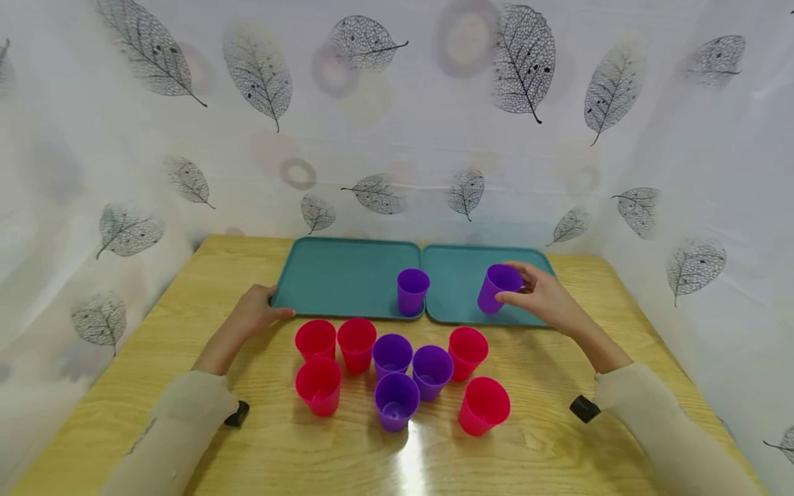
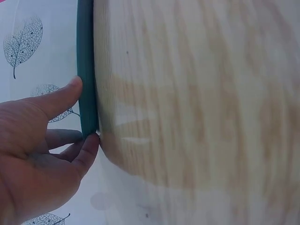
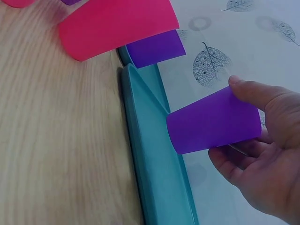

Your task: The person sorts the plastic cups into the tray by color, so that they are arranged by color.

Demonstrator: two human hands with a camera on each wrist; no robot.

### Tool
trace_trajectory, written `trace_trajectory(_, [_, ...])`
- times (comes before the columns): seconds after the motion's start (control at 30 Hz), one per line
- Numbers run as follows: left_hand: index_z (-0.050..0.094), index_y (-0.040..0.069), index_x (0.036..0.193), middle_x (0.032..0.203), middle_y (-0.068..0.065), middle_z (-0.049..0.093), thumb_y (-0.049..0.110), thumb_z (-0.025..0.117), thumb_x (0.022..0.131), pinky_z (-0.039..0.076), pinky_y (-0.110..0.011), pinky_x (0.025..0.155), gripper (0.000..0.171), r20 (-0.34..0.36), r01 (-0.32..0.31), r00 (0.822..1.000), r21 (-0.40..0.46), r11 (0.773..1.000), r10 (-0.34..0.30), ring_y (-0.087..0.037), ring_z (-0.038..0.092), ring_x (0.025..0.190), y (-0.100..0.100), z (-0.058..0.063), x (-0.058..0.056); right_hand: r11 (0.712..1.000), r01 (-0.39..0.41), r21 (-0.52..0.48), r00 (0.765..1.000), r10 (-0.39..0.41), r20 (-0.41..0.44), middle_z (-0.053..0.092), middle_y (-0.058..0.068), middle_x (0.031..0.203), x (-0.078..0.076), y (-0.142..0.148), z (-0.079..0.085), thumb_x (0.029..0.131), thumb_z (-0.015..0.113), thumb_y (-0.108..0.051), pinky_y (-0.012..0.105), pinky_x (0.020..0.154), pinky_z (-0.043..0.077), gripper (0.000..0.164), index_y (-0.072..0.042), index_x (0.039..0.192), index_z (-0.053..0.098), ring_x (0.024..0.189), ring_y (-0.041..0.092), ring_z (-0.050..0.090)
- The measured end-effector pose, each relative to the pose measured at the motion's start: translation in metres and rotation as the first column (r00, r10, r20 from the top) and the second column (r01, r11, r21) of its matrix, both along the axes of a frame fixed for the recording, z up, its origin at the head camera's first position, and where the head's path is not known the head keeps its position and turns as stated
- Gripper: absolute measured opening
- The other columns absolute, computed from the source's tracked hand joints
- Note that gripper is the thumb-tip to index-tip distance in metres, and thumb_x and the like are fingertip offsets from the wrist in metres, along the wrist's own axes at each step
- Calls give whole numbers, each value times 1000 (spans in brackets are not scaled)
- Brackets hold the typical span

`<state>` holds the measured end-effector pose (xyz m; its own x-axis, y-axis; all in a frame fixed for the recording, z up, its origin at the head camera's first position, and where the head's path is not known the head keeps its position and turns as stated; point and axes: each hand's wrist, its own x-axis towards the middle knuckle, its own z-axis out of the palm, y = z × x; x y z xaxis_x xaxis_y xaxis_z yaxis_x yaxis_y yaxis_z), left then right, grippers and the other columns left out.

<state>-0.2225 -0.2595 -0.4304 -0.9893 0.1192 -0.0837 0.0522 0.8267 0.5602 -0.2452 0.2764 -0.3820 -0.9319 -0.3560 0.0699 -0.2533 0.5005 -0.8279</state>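
Observation:
My right hand (image 1: 546,296) grips a purple cup (image 1: 490,297) by its upper part, thumb on one side and fingers on the other. The cup leans slightly over the right teal tray (image 1: 449,265); whether its base touches the tray I cannot tell. In the right wrist view the same purple cup (image 3: 213,123) lies between thumb and fingers. Another purple cup (image 1: 411,295) stands upright in the left teal tray (image 1: 341,275), at its front right corner. My left hand (image 1: 253,313) holds that tray's front left corner, thumb along the front rim (image 2: 86,61).
In front of the trays several red cups, such as one at the left (image 1: 319,396) and one at the right (image 1: 480,413), stand with three purple cups (image 1: 397,406) between them. A leaf-printed sheet (image 1: 397,138) hangs behind and beside the wooden table (image 1: 527,441).

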Motion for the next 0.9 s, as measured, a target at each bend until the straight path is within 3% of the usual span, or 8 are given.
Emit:
trace_trajectory(0.23, [33, -29, 141, 145, -47, 36, 16, 76, 95, 34, -63, 114, 77, 5, -5, 1000, 4, 1000, 5, -59, 38, 137, -2, 0, 1, 999, -18, 33, 1000, 18, -20, 65, 19, 129, -28, -24, 4, 93, 80, -28, 25, 83, 58, 71, -1, 149, 48, 112, 31, 68])
trace_trajectory(0.5, [38, -28, 140, 141, -46, 43, 15, 76, 95, 39, -63, 111, 73, -28, 7, 1000, 18, 1000, -6, -57, 45, 132, -3, -2, 0, 997, -58, 59, 998, 58, 15, 64, 18, 131, -58, -58, 12, 94, 78, -33, 45, 94, 55, 77, -2, 155, 42, 115, 30, 64])
trace_trajectory(0.9, [39, -27, 140, 141, -46, 44, 15, 76, 95, 40, -62, 110, 72, -12, 5, 1000, 32, 999, -4, -56, 45, 132, -2, -2, -1, 991, -117, 58, 993, 115, 34, 65, 21, 127, -93, -96, 26, 96, 76, -24, 46, 100, 50, 71, 1, 153, 42, 113, 30, 62])
